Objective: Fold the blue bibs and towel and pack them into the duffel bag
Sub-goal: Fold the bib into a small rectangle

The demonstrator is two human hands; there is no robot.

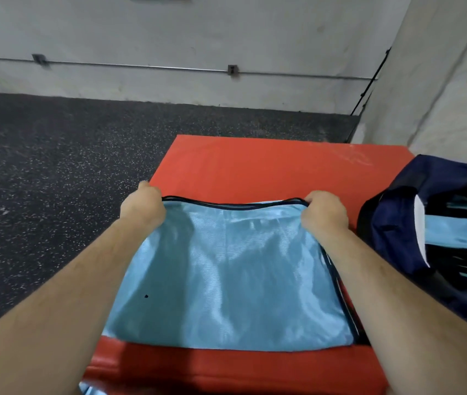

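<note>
Where speckled floor [55, 166] meets wall [169, 32], red mat [255, 163] carries blue bib [226, 266], left hand [144, 206] and right hand [323, 212] clutching its far corners. Duffel bag [392, 223] at mat's right edge, cropped.

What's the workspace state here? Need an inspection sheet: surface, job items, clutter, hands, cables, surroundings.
Surface: red padded mat on a dark speckled rubber floor.
Job's things: light blue mesh bib with dark trim lies spread on the mat. Navy duffel bag sits at the mat's right edge; light blue shows on or in it, cannot tell which.
Clutter: light blue fabric scrap at the bottom edge, mostly cut off.
Grippers: left hand grips the bib's far left corner; right hand grips its far right corner.
Cables: black cable runs down the wall corner; metal conduit runs along the wall.
Surroundings: grey concrete walls.
</note>
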